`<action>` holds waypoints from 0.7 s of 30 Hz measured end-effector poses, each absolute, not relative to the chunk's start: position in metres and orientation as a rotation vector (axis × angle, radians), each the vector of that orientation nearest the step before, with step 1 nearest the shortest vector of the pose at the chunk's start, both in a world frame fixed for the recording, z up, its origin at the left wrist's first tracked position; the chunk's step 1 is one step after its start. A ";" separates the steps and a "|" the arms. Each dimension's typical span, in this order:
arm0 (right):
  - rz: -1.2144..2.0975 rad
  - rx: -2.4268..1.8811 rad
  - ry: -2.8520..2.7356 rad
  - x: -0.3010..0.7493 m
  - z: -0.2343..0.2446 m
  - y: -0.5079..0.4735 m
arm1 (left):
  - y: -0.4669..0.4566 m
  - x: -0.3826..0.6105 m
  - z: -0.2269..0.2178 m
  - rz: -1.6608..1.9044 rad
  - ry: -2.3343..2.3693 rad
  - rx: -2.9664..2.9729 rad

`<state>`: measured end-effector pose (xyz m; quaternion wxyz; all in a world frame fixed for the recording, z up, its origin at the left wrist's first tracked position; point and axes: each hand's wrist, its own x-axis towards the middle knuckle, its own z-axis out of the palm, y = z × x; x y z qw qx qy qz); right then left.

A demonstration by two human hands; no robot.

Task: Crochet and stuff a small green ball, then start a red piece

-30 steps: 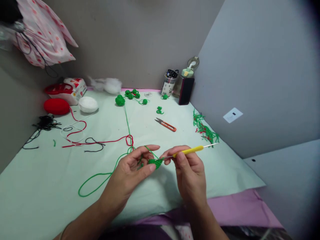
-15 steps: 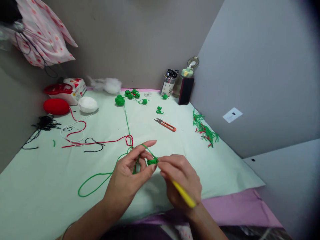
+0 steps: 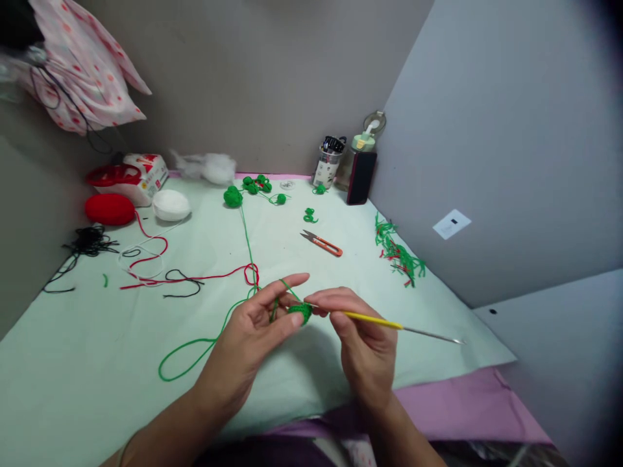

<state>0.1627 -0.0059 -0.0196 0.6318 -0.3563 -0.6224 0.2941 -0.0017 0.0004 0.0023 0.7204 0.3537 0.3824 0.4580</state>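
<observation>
Pinched between the thumb and fingers of my left hand (image 3: 253,331) is a small green crochet piece (image 3: 302,311). Green yarn (image 3: 246,237) runs over my raised left index finger and back to a green yarn ball (image 3: 232,196). My right hand (image 3: 367,344) grips a crochet hook (image 3: 374,319) by its yellow handle, with the bare metal end pointing right. The hook's other end meets the green piece at its upper edge; the tip there is too small to make out. A loop of green yarn lies left of my left wrist.
Orange thread snips (image 3: 322,243) lie beyond my hands. Red yarn (image 3: 109,209) and white yarn (image 3: 171,205) sit at left, with loose strands before them. Green and red yarn scraps (image 3: 396,250) lie at right. A phone (image 3: 363,178), pen cup (image 3: 327,167) and bottle (image 3: 348,159) stand at the back.
My right hand has turned, swinging the hook from pointing down toward me to nearly level, its far end now out to the right. The green piece has tilted slightly in my left fingers.
</observation>
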 end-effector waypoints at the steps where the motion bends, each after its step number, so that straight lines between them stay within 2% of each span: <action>1: 0.600 -0.844 -1.462 0.162 -0.021 -0.008 | 0.000 -0.001 0.001 1.030 0.864 0.792; 5: 0.120 -0.938 -1.738 0.165 -0.026 -0.017 | 0.002 0.002 -0.001 1.005 0.821 0.679; 7: 0.046 -0.923 -1.765 0.167 -0.026 -0.018 | 0.005 0.001 0.001 0.938 0.747 0.568; 14: 0.710 -0.791 -1.273 0.166 -0.020 -0.007 | 0.004 -0.003 0.002 0.983 0.763 0.626; 21: 0.927 -0.823 -1.183 0.167 -0.027 -0.004 | -0.003 -0.005 -0.004 0.981 0.832 0.860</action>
